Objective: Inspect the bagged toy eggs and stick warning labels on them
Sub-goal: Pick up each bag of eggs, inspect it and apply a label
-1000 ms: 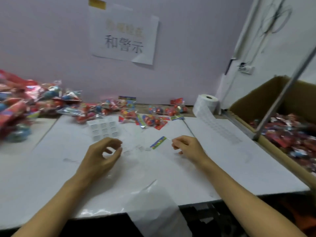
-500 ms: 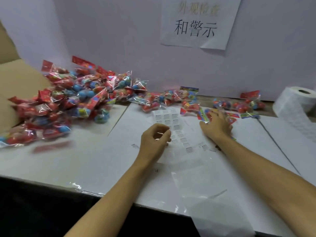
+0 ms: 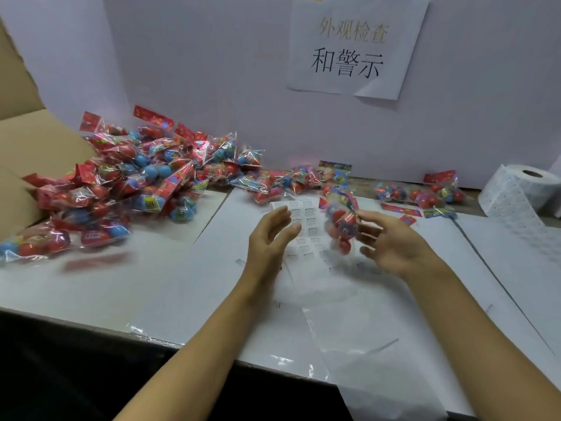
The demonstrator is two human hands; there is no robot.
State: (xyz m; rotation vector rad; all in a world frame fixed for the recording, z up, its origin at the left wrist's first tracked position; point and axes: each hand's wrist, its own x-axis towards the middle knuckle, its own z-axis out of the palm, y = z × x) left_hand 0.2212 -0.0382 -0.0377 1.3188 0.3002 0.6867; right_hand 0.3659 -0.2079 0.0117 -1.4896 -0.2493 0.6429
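Observation:
My right hand (image 3: pixel 394 243) holds a clear bag of red and blue toy eggs (image 3: pixel 341 221) by its edge, a little above the white table. The bag is blurred by motion. My left hand (image 3: pixel 270 235) is raised just left of the bag, fingers straight, palm turned toward it and touching nothing. Between and behind the hands a sheet of small warning labels (image 3: pixel 305 212) lies flat on the table. A big pile of bagged eggs (image 3: pixel 145 180) fills the back left, and a few more bags (image 3: pixel 425 194) lie along the wall at the right.
A roll of white labels (image 3: pixel 522 189) stands at the far right. An open cardboard box (image 3: pixel 27 138) sits at the left edge. An empty clear plastic bag (image 3: pixel 352 323) lies near the table's front edge (image 3: pixel 151 338). A paper sign (image 3: pixel 349 53) hangs on the wall.
My right hand has lifted a bag of eggs from the row by the wall and brought it toward the middle. My left hand has opened and risen off the label sheet.

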